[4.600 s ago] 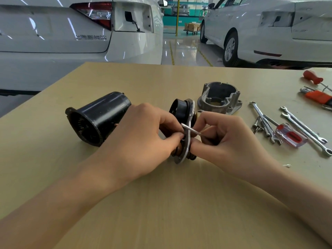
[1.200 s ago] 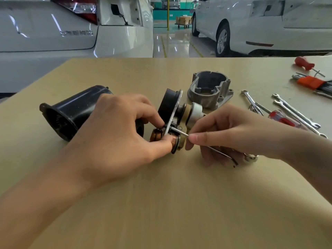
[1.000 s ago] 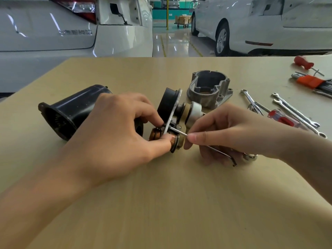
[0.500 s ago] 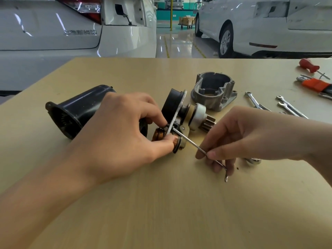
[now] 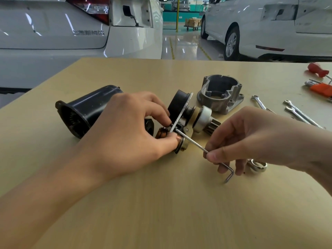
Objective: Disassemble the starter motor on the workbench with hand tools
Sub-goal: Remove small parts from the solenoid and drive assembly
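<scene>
Left hand (image 5: 125,133) grips armature assy (image 5: 181,123); right hand (image 5: 239,141) pinches hex key (image 5: 201,147). Keep key seated, turn w/ steady torque.

The left hand (image 5: 125,133) hides much of the armature assembly (image 5: 181,123). The right wrist covers parts of the wrenches (image 5: 294,112). The orange tool (image 5: 322,88) runs off the right edge.
</scene>
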A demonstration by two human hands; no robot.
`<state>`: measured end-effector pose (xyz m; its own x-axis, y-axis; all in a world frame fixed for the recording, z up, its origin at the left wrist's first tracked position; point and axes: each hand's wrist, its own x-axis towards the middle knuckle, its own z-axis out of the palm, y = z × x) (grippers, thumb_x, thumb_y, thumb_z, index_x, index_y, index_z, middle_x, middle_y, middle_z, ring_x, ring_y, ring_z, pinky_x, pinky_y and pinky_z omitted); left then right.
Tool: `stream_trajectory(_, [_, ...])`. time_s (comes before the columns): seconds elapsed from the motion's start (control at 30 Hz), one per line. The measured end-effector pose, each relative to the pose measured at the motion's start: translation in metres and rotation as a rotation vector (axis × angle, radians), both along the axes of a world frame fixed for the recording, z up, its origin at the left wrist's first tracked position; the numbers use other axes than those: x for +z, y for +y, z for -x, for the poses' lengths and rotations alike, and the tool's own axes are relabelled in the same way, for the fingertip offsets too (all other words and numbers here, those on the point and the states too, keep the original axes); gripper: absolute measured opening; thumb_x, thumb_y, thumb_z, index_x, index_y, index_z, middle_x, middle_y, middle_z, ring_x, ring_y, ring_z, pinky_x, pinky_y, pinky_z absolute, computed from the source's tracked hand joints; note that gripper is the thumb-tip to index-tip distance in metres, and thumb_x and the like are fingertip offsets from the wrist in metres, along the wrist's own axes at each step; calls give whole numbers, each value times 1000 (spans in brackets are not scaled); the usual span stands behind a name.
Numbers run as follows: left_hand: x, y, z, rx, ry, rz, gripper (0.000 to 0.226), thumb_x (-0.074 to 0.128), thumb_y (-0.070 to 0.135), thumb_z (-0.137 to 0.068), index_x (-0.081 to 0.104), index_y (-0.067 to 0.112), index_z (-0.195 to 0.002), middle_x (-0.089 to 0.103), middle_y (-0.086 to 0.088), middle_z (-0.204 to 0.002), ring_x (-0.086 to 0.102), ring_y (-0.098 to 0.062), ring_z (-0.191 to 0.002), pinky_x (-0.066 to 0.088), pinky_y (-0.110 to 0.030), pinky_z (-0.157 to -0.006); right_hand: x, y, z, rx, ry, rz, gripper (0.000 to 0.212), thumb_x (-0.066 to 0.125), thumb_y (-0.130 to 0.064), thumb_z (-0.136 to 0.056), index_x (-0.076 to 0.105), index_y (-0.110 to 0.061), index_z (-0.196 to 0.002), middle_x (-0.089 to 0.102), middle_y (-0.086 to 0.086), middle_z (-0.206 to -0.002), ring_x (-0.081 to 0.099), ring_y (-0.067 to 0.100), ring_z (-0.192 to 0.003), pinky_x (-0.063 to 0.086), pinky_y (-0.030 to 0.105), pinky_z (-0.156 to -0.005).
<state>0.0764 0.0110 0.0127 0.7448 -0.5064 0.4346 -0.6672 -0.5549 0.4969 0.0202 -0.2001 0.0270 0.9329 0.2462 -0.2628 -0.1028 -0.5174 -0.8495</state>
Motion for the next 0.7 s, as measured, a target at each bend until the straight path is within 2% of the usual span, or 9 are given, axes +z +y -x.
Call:
stream_trajectory(0.17, [1, 1, -1, -5, 19, -9, 18, 70, 45, -60, 72, 30, -69, 67, 24, -83, 60, 4, -85, 40, -6, -74, -3, 3, -1, -30, 49, -53, 24, 78, -30, -51, 77, -13, -68, 69, 9, -60, 63, 12, -52, 48, 20, -46])
stream_trajectory(0.23, [2, 1, -2, -1, 24, 11, 17, 71, 43, -59, 73, 29, -68, 69, 22, -80, 62, 3, -82, 42, -9, -73, -3, 1, -2, -58, 73, -91, 26, 79, -30, -49, 76, -11, -67, 67, 7, -59, 62, 12, -50, 47, 19, -44])
stream_trajectory(0.37, [0, -2, -1, 47, 49, 120, 15, 75, 36, -57, 76, 27, -68, 71, 18, -72, 65, 1, -72, 47, -11, -67, -5, 3, -3, -102, 54, -127, 24, 90, -20, -54, 75, -8, -68, 64, 6, -58, 61, 13, -48, 43, 19, -40])
stream_trajectory(0.5, [2, -4, 0, 72, 56, 172, 16, 70, 34, -55, 77, 27, -67, 71, 21, -74, 65, 6, -72, 45, -4, -65, -9, 9, 0, -111, 31, -175, 18, 83, -22, -62, 74, -9, -70, 68, 8, -63, 65, 15, -51, 45, 19, -40])
stream_trajectory(0.63, [3, -4, 0, 85, 61, 206, 15, 71, 35, -53, 77, 29, -66, 70, 24, -76, 65, 8, -73, 44, -2, -66, -8, 13, 2, -109, 88, -233, 17, 77, -27, -66, 75, -13, -76, 71, 16, -69, 69, 23, -58, 52, 24, -46])
stream_trajectory(0.7, [2, -5, 0, 86, 60, 230, 15, 71, 34, -54, 77, 28, -66, 70, 24, -77, 65, 9, -74, 42, 0, -66, -7, 13, 2, -91, 115, -247, 19, 78, -28, -75, 76, -11, -83, 70, 16, -71, 69, 23, -60, 54, 27, -50])
